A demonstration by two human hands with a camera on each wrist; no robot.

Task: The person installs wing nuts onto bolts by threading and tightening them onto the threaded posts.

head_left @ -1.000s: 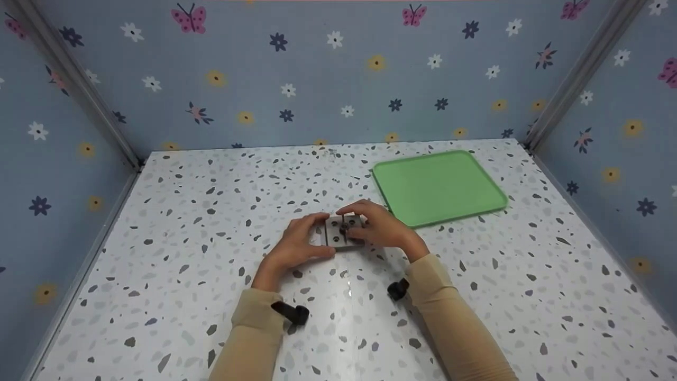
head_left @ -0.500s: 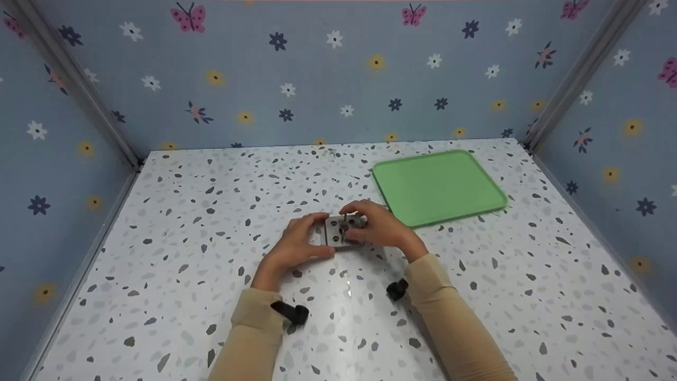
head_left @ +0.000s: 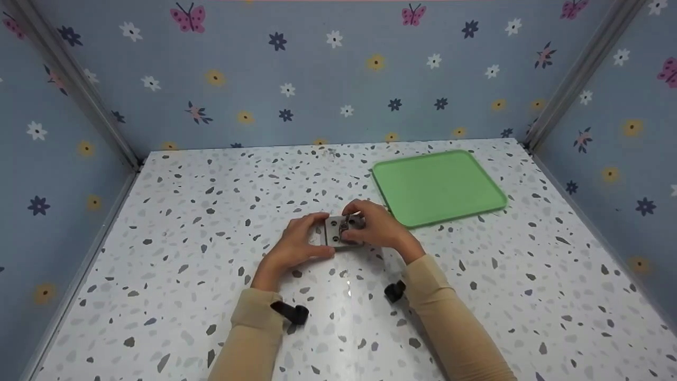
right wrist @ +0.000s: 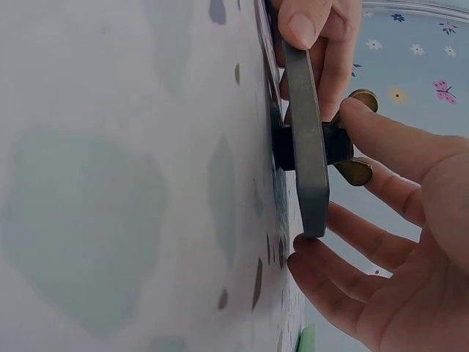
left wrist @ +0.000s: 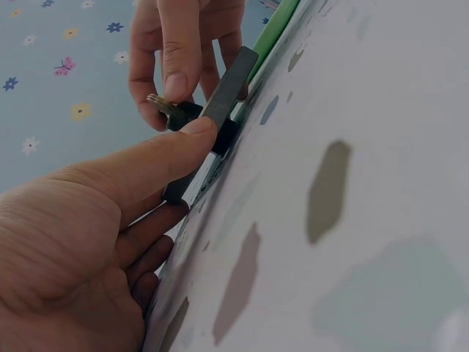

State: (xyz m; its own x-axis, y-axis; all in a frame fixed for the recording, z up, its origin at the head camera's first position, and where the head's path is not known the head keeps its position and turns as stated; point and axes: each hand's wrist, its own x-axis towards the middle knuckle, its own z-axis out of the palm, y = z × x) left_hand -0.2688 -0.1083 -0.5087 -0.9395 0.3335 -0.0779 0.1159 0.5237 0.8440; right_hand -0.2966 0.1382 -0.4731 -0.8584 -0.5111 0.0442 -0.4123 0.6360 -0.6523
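Between the two hands is a small grey metal plate (head_left: pixel 330 232) with round holes in its top. My left hand (head_left: pixel 297 244) grips its left end, thumb on the near edge and fingers on the far edge. From the plate's middle rises a brass-coloured wing nut (right wrist: pixel 357 173) on a dark round collar (right wrist: pixel 337 144); more of a dark part shows under the plate. My right hand (head_left: pixel 380 226) pinches the wing nut with thumb and forefinger, its thumb on one wing. The right hand's other fingers lie by the plate's right end.
A green tray (head_left: pixel 439 188) lies on the speckled white table (head_left: pixel 211 222), behind and to the right of the hands. Blue flower-patterned walls (head_left: pixel 317 79) enclose the table at the back and both sides. Black straps with small cameras (head_left: pixel 299 315) are on both wrists.
The right thumb and forefinger have turned the wing nut a little, its wings now at a different angle. My left hand and the plate stay in place.
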